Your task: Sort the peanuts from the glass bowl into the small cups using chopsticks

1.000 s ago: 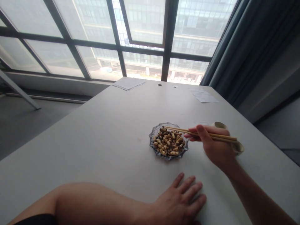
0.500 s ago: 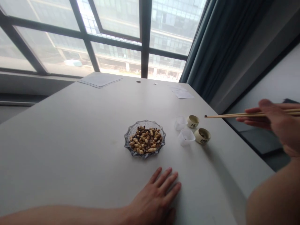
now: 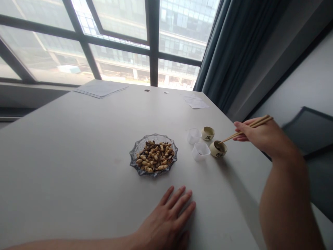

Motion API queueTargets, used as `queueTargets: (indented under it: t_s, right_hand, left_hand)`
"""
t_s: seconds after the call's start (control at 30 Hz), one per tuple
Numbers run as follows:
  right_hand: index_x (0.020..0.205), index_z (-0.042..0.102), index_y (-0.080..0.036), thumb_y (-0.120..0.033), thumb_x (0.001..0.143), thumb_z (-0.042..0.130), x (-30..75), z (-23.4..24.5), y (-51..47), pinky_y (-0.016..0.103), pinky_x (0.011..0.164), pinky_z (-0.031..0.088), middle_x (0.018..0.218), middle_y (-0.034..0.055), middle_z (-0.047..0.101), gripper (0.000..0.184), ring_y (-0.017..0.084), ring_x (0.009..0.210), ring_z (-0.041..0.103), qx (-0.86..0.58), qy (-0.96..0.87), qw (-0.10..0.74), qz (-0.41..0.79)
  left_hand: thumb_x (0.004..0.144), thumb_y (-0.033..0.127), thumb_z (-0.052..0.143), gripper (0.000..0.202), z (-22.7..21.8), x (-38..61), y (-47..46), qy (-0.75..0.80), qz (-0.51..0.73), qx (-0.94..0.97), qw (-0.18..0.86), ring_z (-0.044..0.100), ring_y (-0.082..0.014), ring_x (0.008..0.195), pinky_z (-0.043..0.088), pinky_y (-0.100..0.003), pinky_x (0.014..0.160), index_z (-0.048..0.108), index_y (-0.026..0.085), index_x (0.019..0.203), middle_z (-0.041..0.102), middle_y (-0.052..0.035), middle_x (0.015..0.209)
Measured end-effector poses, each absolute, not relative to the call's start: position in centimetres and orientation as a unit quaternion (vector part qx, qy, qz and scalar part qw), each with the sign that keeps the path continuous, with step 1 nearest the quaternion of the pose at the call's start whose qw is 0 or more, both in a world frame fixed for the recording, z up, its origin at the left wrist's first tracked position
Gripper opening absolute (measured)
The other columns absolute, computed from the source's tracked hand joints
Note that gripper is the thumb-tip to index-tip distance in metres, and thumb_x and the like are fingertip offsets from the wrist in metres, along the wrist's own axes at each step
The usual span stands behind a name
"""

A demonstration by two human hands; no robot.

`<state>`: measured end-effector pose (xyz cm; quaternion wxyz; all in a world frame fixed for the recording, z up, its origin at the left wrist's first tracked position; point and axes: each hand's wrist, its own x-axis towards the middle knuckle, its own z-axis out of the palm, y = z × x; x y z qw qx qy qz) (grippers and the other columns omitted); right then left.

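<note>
Over at the bench, wooden chopsticks dip to a small ceramic cup.

The right hand pinches the chopsticks, tips at the cup's mouth (whether they carry anything, I can't make out from here). The left hand lies spread flat on the bench, below a scalloped glass dish heaped with mixed nuts and seeds. Two clear plastic cups and a second ceramic cup stand close by. Tips this near so small a rim call for a steady hand.
</note>
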<state>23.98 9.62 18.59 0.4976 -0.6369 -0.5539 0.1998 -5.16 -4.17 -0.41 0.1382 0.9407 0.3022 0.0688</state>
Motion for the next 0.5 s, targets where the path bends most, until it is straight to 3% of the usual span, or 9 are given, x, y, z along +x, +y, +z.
queueTargets:
  t_s: [0.13, 0.27, 0.5]
  right_hand:
    - [0.078, 0.079, -0.015, -0.032, 0.09, 0.081, 21.2, 19.1, 8.7, 0.025, 0.054, 0.067, 0.071, 0.0078, 0.079, 0.02, 0.021, 0.057, 0.078, -0.599, -0.578, 0.527, 0.171]
    - [0.085, 0.081, -0.017, -0.049, 0.09, 0.079, 16.9, 17.7, 8.0, 0.029, 0.061, 0.069, 0.075, 0.0074, 0.08, 0.032, 0.022, 0.063, 0.079, -0.469, -0.648, 0.551, 0.237]
    - [0.09, 0.081, -0.016, -0.052, 0.093, 0.074, 10.2, 11.7, 7.8, 0.031, 0.067, 0.069, 0.082, 0.0103, 0.082, 0.037, 0.025, 0.076, 0.082, -0.352, -0.672, 0.468, 0.452]
  left_hand:
    - [0.089, 0.025, 0.067, 0.07, -0.9, -5.5, -4.4, 0.301, 0.09, 0.94, 0.131, 0.029, -0.0386, 0.154, 0.02, -0.062, 0.124, 0.046, 0.018, 0.155, 0.034, -0.014, 0.167]
    - [0.106, 0.047, 0.052, 0.058, -1.1, -5.7, -4.8, 0.302, 0.112, 0.939, 0.123, 0.026, -0.035, 0.155, 0.015, -0.057, 0.126, 0.044, 0.019, 0.156, 0.035, -0.0123, 0.167]
    - [0.114, 0.049, 0.038, 0.054, -0.3, -6.2, -4.8, 0.285, 0.118, 0.946, 0.096, 0.027, -0.0348, 0.154, 0.018, -0.056, 0.125, 0.042, 0.015, 0.156, 0.034, -0.0138, 0.167]
